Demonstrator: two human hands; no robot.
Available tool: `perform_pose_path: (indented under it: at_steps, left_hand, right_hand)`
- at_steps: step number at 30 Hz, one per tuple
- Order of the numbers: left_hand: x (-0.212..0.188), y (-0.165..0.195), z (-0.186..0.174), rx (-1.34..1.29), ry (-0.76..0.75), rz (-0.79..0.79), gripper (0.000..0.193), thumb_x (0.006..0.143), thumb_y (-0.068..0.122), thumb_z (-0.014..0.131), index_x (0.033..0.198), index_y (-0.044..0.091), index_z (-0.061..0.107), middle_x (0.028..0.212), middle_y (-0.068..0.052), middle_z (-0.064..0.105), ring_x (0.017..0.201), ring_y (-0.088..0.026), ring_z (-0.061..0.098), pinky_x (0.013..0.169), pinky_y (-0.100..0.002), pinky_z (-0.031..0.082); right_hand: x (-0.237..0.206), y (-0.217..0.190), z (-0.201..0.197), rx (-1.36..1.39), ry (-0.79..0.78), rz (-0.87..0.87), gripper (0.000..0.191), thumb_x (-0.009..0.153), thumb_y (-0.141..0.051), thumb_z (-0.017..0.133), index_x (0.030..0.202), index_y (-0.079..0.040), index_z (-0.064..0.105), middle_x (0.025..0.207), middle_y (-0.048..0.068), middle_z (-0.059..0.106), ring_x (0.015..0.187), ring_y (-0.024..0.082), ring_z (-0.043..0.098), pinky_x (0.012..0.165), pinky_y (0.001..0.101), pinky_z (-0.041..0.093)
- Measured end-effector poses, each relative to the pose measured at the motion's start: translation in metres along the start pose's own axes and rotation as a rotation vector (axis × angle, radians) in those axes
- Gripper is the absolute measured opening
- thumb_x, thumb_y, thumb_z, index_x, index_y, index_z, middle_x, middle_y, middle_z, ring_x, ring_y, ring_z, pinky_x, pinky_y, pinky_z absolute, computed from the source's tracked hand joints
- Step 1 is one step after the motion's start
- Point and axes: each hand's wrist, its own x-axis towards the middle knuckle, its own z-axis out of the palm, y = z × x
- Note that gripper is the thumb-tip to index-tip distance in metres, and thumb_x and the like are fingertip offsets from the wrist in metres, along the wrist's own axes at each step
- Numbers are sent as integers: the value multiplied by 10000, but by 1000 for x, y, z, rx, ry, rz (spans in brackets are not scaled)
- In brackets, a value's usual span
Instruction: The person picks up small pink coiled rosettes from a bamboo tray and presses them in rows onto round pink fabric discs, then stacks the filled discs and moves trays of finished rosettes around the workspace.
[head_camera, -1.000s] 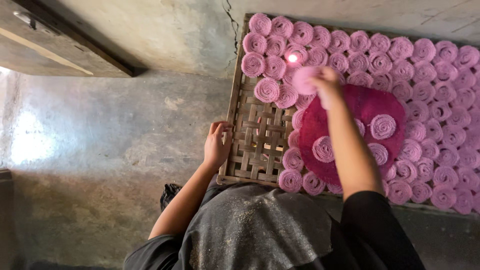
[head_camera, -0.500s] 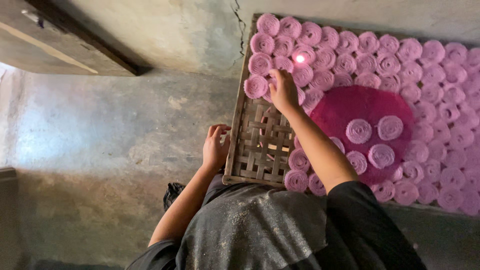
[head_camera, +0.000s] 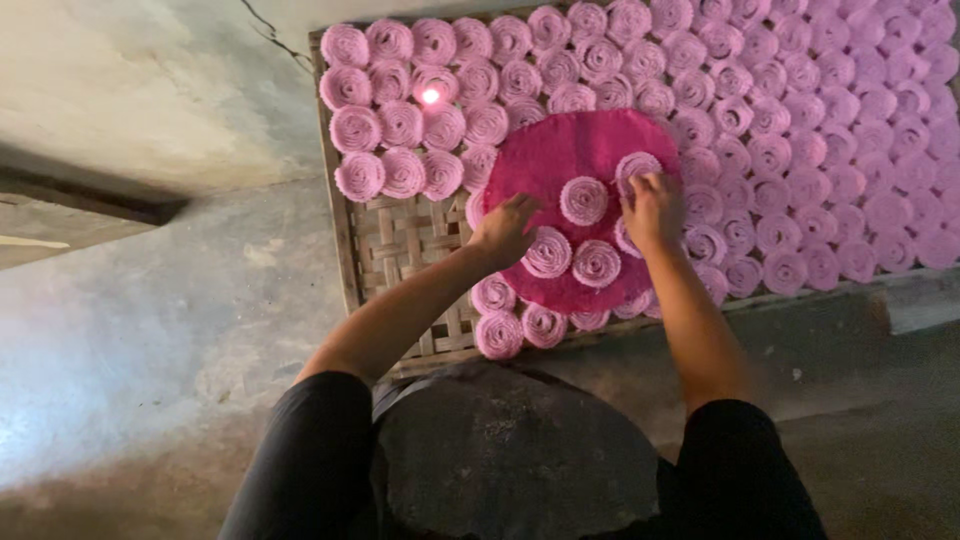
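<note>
Hands (head_camera: 580, 218) on round, prob. flat mat (head_camera: 570, 160)

Coils (head_camera: 400, 125): showing pale pink, each wound in a spiral; filling the far and right rows
Round mat (head_camera: 560, 165): glowing deep magenta
Tray (head_camera: 400, 240): showing tan, basket-weave lattice at the near left
Floor (head_camera: 130, 330): looking mottled grey
Sleeves (head_camera: 310, 460): showing black

The woven bamboo tray (head_camera: 400, 245) was mostly hidden under pink coils (head_camera: 800, 130), and its far-right part ran off the picture's edge. The left hand (head_camera: 503, 230) and right hand (head_camera: 652, 208) covered parts of the magenta round mat (head_camera: 575, 150) on the tray, fingertips unclear.
</note>
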Motion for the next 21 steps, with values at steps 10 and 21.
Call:
perform_pose_path:
  at_steps: [10,21]
  left_hand:
    - [99,59,64,380,-88,-488,368,845,345,708,1169,179,663,1303,-83,618,1296,-295,558,1003,-447,506]
    - [-34,38,44,-490,269,-133,551,803,165,810,1281,100,544,1140,-158,716,1033,-318,729,852,-400,588]
  right_hand:
    - [14,84,-6,1699,165,921,127,849,-130,658,965,-79,642,959,49,654,908,202,656,808,344,572]
    - [46,-27,10,1345,-91,404,271,927,-131,762,1158,-48,647,1082,23,691,946,103,664,847,268,563]
